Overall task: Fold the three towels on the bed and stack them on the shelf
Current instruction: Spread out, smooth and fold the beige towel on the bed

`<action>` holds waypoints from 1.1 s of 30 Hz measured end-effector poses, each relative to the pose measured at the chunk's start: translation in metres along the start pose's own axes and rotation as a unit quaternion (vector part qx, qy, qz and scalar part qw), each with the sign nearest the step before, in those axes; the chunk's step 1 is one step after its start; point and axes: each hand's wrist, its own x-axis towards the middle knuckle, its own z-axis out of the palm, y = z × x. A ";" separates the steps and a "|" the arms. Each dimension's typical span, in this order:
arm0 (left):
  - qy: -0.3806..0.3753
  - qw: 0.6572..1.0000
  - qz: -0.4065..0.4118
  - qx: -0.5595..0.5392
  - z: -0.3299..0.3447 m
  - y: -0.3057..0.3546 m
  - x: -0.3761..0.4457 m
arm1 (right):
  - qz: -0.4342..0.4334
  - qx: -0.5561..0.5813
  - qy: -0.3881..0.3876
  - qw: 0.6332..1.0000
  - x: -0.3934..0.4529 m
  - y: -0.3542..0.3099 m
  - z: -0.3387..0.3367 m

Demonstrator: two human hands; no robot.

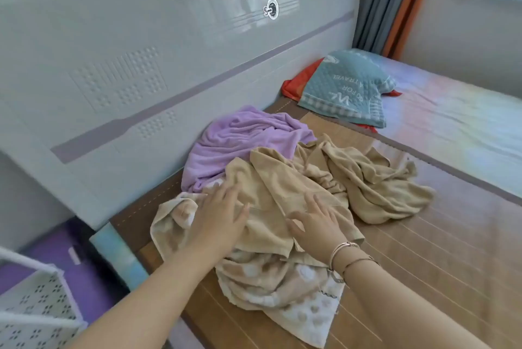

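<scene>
Three crumpled towels lie heaped on the bed's bamboo mat [423, 249]. A purple towel [240, 142] is at the back against the headboard. A plain beige towel [353, 179] is draped over the middle and right of the heap. A beige towel with pale heart shapes [285, 286] lies underneath at the front, reaching the mat's edge. My left hand [217, 218] rests flat with spread fingers on the beige towel's left part. My right hand [319, 224] lies flat beside it on the same towel, bracelets on its wrist.
A teal quilted pillow [347, 88] over a red cloth sits at the back right of the bed. The grey headboard [141, 72] runs along the left. A white perforated shelf [34, 306] stands at the lower left beside the bed. Curtains hang in the far corner.
</scene>
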 end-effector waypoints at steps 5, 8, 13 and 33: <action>-0.056 0.998 0.002 -0.014 0.061 -0.013 -0.014 | 0.071 0.007 -0.071 0.995 0.011 0.028 0.046; -0.061 0.998 0.007 -0.013 0.090 -0.010 -0.036 | 0.081 0.033 -0.032 0.996 0.003 0.048 0.070; -0.026 0.999 0.031 -0.026 0.117 0.011 -0.073 | 0.034 0.271 0.213 0.938 -0.045 0.052 0.074; -0.087 0.939 0.321 0.084 0.076 0.193 -0.315 | 0.013 0.448 0.082 0.890 -0.475 0.070 0.002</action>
